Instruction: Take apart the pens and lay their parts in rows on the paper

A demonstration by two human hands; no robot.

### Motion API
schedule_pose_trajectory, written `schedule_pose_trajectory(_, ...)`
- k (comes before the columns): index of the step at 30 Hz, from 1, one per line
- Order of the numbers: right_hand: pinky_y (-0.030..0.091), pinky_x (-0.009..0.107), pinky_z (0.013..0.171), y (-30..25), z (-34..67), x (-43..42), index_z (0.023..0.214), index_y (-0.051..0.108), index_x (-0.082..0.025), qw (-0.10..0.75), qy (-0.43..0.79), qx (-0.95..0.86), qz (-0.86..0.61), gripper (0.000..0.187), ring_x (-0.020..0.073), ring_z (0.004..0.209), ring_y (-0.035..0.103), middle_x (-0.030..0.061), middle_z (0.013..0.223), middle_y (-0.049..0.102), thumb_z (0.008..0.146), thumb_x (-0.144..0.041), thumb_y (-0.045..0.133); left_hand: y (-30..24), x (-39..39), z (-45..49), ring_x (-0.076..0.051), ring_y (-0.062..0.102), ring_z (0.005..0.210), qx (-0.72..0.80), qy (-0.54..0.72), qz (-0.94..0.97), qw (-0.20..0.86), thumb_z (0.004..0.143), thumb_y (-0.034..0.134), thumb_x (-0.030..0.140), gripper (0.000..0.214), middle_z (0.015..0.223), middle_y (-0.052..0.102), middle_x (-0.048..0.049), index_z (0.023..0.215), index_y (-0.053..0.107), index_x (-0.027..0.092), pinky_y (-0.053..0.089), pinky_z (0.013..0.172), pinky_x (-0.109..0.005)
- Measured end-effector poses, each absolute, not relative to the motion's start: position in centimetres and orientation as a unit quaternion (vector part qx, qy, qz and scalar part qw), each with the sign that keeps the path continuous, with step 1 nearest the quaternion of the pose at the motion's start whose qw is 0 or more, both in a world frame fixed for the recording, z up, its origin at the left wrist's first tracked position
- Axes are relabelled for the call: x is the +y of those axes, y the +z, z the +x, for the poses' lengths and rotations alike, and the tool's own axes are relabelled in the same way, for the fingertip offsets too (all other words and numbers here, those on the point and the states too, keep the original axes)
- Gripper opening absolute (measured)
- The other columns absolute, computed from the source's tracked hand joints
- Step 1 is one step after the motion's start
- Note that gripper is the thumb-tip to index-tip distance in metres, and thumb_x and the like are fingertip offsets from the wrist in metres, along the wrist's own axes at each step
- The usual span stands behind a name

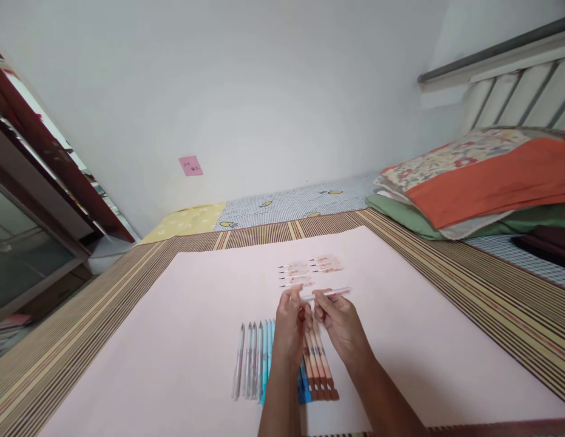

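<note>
Both my hands meet over a pale pink sheet (400, 340) and hold one pink-and-white pen (330, 293) level between them. My left hand (289, 325) pinches its left end, and my right hand (339, 325) grips it nearer the middle, so the pen's right end sticks out past my fingers. Under my hands lies a row of pens side by side: pale blue and white ones (255, 361) on the left, orange-brown ones (321, 370) on the right, with a darker blue one (303, 388) partly hidden by my left forearm. Farther away, several small pink pens (309, 271) lie in a group.
The sheet lies on a striped brown mat (491, 291) on a bed. Folded orange and green bedding (482, 182) is stacked at the right below a headboard. A white wall with a pink note (190, 165) stands behind. A dark wooden cabinet (31, 200) is at the left.
</note>
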State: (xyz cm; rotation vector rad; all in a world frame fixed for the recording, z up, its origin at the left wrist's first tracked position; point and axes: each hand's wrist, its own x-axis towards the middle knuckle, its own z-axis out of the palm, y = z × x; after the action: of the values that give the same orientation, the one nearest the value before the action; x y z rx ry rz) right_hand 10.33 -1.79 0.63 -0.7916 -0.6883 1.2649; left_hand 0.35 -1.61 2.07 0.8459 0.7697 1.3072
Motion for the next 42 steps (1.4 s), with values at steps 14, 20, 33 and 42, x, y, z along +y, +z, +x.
schedule_pose_trajectory(14,0.034,0.027,0.055,0.2,11.0,-1.4,0.061,0.060,-0.019,0.684,0.536,-0.312,-0.383,0.045,0.0101,0.054,0.042,-0.0033,0.055,0.051,0.067,-0.053,0.089,2.0,-1.3,-0.3,-0.008,0.051,0.048,0.356,0.581,0.398,0.615,0.064,0.090,0.052,0.053,0.065,0.065,0.0014,0.097,0.067,0.017,0.036,0.050,-0.020)
schedule_pose_trajectory(20,0.035,0.028,0.057,0.4,11.0,-1.6,0.062,0.061,-0.019,0.676,0.544,-0.329,-0.373,0.045,0.0109,0.056,0.044,-0.0030,0.056,0.052,0.065,-0.052,0.090,2.1,-1.5,0.1,-0.006,0.039,0.038,0.396,0.568,0.367,0.621,0.079,0.071,0.069,0.055,0.050,0.055,0.0013,0.070,0.059,0.016,0.024,0.040,-0.020)
schedule_pose_trajectory(33,0.037,0.029,0.057,0.3,11.0,-1.4,0.069,0.069,-0.017,0.665,0.558,-0.314,-0.384,0.044,0.0117,0.055,0.046,-0.0030,0.054,0.055,0.061,-0.054,0.092,1.8,-1.5,0.8,-0.006,0.040,0.039,0.401,0.569,0.285,0.659,0.068,0.080,0.070,0.058,0.047,0.052,0.0024,0.069,0.061,0.015,0.025,0.038,-0.018)
schedule_pose_trajectory(42,0.040,0.028,0.057,0.9,11.2,-1.7,0.071,0.071,-0.017,0.664,0.576,-0.304,-0.366,0.039,0.0121,0.059,0.050,-0.0003,0.065,0.060,0.064,-0.050,0.091,1.8,-1.3,0.8,-0.004,0.043,0.043,0.348,0.604,0.271,0.663,0.059,0.094,0.043,0.049,0.056,0.059,0.0026,0.070,0.055,0.017,0.030,0.044,-0.016)
